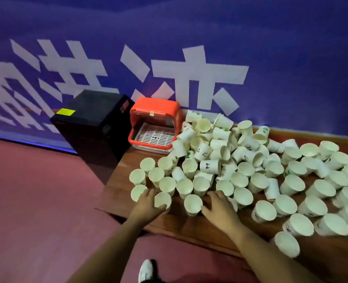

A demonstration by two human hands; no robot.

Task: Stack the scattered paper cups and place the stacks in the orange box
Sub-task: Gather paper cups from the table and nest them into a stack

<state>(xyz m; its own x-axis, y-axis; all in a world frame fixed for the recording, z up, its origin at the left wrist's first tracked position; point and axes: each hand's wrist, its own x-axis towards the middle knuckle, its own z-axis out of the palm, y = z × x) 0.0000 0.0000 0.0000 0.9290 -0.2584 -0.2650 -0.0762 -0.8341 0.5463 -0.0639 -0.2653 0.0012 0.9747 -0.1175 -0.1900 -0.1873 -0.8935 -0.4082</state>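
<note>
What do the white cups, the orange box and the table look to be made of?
The cups look like thin paper: matte off-white walls, rolled rims, small printed marks. The orange box is probably moulded plastic: smooth, slightly glossy, rounded corners. The table shows brown grain with a sheen, so wood or wood-look laminate; I cannot tell which.

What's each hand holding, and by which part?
Left hand grips an upright paper cup by its side wall, under the rim. Right hand holds nothing, thumb beside a second cup.
</note>
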